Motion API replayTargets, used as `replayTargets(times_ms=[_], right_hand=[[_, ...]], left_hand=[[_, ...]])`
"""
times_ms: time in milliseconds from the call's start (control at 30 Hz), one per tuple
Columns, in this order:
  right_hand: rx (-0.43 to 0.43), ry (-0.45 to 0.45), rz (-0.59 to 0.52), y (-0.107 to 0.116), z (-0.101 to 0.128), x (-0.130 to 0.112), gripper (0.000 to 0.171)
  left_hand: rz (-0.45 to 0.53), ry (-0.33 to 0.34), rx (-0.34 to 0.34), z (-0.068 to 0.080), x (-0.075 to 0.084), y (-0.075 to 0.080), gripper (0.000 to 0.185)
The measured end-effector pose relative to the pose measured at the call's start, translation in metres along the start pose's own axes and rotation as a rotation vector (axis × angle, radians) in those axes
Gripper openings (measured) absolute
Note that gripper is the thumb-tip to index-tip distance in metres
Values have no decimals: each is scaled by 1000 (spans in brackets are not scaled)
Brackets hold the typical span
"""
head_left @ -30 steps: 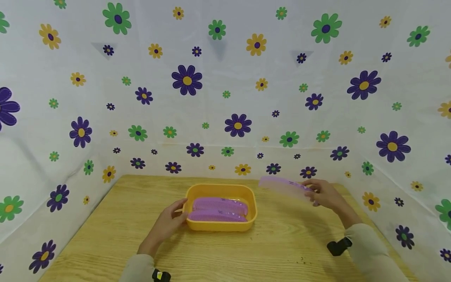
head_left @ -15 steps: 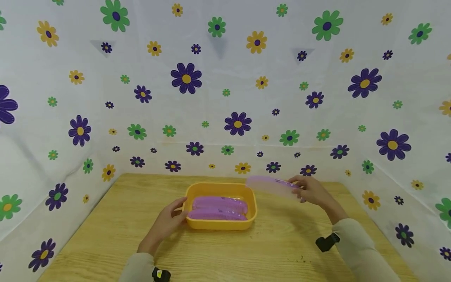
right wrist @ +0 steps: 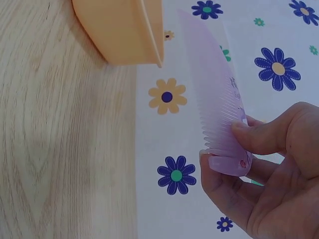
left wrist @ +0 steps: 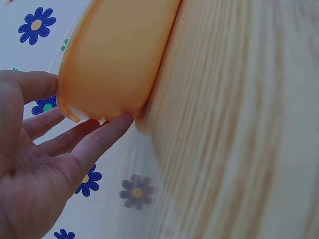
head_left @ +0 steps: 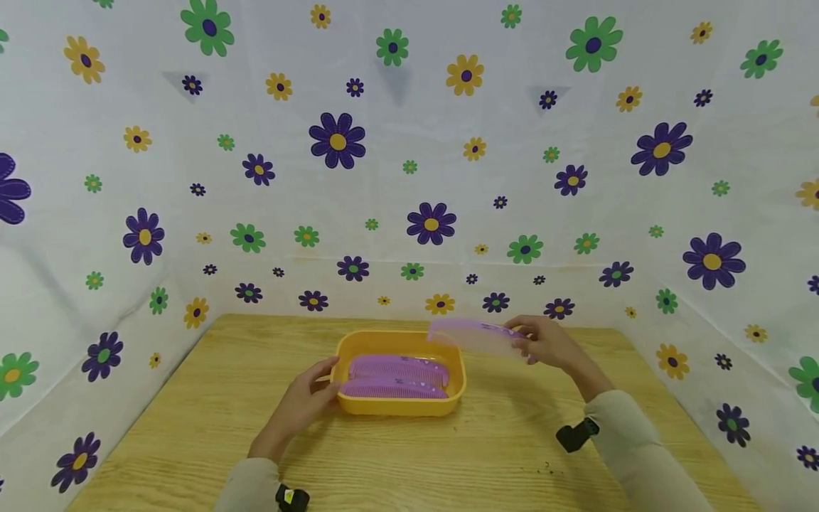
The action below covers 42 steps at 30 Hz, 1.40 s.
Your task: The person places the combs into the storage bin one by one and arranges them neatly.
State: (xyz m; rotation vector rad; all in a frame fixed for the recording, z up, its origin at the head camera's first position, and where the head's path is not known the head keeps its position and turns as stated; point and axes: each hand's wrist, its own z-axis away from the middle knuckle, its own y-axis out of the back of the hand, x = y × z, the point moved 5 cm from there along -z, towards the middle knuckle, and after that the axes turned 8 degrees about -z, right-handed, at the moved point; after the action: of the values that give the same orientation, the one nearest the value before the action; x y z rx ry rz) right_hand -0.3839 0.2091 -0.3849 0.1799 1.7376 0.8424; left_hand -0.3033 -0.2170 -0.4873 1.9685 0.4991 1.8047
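A yellow plastic tub stands on the table, with two purple combs lying side by side inside. My left hand holds the tub's left end, its thumb and fingertips against the rim and outer wall; the left wrist view has this hand close up. To the right of the tub, my right hand pinches a translucent purple comb near one end. The comb's far tip overlaps the tub's back right rim in the head view. In the right wrist view, the thumb presses on the comb, whose teeth are exposed.
The wooden table reaches back to a white flowered sheet that rises behind and on both sides. A few dark specks lie on the tabletop at front right. Black cameras are strapped at both wrists.
My right hand has carried the comb leftward, bringing its tip from beyond the tub's right side to over the rim. My left hand and the tub have stayed in place.
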Motion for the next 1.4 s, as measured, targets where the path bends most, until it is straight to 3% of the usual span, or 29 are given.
replayTargets(times_ms=[1400], right_hand=[[-117, -10, -46, -73, -40, -22, 27]], left_hand=[[28, -9, -13, -1, -1, -1, 54]])
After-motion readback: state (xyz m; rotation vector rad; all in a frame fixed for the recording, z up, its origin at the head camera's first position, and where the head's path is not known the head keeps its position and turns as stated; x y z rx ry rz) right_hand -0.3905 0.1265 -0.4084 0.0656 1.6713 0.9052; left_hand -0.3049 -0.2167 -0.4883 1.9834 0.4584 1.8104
